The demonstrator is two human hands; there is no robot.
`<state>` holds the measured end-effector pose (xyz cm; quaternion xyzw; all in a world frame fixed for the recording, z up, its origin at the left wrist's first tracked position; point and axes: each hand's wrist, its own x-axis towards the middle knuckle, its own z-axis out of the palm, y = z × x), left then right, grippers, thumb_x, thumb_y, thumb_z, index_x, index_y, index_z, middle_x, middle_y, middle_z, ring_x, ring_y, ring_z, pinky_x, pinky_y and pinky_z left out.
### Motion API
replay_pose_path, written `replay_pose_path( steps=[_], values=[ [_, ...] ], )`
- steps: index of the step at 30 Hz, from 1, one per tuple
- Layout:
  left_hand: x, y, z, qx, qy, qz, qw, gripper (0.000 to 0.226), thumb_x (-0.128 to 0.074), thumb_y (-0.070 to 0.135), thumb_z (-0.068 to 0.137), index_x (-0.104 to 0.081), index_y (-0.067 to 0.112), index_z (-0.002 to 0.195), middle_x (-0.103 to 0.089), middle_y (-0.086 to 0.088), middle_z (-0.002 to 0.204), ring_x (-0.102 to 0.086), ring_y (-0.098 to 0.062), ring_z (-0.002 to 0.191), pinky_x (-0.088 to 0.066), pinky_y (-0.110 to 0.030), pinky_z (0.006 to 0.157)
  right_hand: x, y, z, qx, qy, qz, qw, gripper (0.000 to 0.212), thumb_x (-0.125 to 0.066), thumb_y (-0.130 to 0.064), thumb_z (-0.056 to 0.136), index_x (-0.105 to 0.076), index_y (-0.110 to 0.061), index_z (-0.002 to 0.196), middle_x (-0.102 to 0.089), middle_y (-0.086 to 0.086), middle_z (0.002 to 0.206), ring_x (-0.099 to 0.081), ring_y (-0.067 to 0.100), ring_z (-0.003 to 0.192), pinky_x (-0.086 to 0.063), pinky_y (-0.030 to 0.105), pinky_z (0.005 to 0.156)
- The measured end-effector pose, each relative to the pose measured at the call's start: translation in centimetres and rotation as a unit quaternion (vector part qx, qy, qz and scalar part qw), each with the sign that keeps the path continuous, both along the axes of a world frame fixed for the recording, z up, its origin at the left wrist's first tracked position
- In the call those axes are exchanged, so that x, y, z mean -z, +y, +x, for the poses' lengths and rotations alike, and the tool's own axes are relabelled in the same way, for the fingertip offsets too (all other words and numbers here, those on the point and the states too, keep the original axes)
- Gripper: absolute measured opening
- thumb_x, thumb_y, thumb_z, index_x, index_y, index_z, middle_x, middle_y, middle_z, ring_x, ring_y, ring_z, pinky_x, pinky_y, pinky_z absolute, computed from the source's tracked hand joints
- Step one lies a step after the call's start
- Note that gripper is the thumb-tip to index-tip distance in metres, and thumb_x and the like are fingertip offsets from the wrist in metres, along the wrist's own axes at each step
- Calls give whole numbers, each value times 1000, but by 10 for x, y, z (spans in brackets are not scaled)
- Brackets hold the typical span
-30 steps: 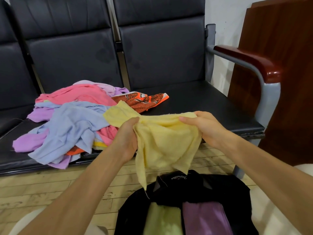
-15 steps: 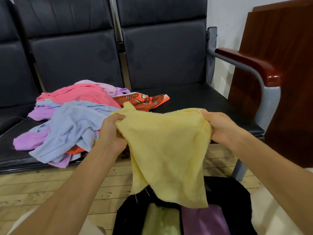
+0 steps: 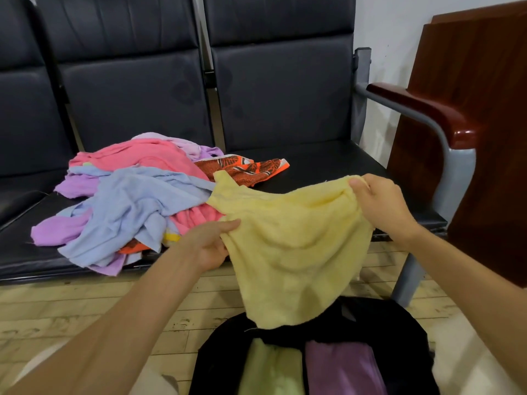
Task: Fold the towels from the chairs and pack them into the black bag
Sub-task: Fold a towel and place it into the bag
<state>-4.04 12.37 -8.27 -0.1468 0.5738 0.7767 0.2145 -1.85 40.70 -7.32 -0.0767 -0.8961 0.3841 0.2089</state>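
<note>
A pale yellow towel point(image 3: 296, 246) hangs spread in the air in front of the chairs. My right hand point(image 3: 382, 206) pinches its upper right corner. Lower down, my left hand point(image 3: 211, 243) pinches its left edge. The towel's far left corner drapes over a heap of towels point(image 3: 131, 201) in pink, light blue, purple and patterned orange on the middle seat. Below the yellow towel the black bag point(image 3: 399, 332) lies open on the floor, with a folded light green towel point(image 3: 271, 369) and a folded purple towel point(image 3: 342, 366) side by side inside.
A row of dark padded chairs point(image 3: 285, 89) runs along the wall; the right seat point(image 3: 336, 166) is bare. A grey metal armrest with a red-brown top point(image 3: 427, 112) ends the row, beside a brown wooden panel point(image 3: 479, 124). The floor is pale wood planks point(image 3: 71, 303).
My hands have drawn apart, stretching the yellow towel wider. My left hand dropped lower along the left edge and my right hand moved to the right.
</note>
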Motion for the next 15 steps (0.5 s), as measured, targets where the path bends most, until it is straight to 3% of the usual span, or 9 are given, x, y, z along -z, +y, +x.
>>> replay_pose_path(
  steps=[5,10,12,15],
  values=[
    [5,15,7,42,15,9,999,24,-50,20,98,-60,11,118,-68,-8,113,-65,-20,94,-53,-34,81,-9,-6,11,-47,12,-223,974,36,-43,-34,102,-69,-10,97,-70,10,93,-67,20,86,-54,36,77],
    [-14,14,1,21,98,62,993,25,-46,17,99,-61,7,117,-69,-11,114,-65,-23,106,-50,-34,87,-16,-2,11,-30,-29,-483,875,36,-52,-40,97,-66,-12,114,-74,6,104,-72,20,93,-56,37,83],
    [-27,11,0,27,131,73,988,32,-46,17,98,-57,3,125,-66,-13,121,-63,-24,112,-51,-34,88,-21,-1,13,-26,-23,-538,842,41,-57,-41,94,-61,-13,123,-71,7,110,-70,21,97,-56,39,81],
    [-47,8,5,25,163,96,982,35,-46,16,97,-56,0,126,-68,-12,116,-66,-22,107,-56,-31,81,-38,-1,23,-110,-3,-546,831,40,-55,-37,95,-58,-14,128,-69,8,118,-69,22,103,-55,38,83]
  ],
)
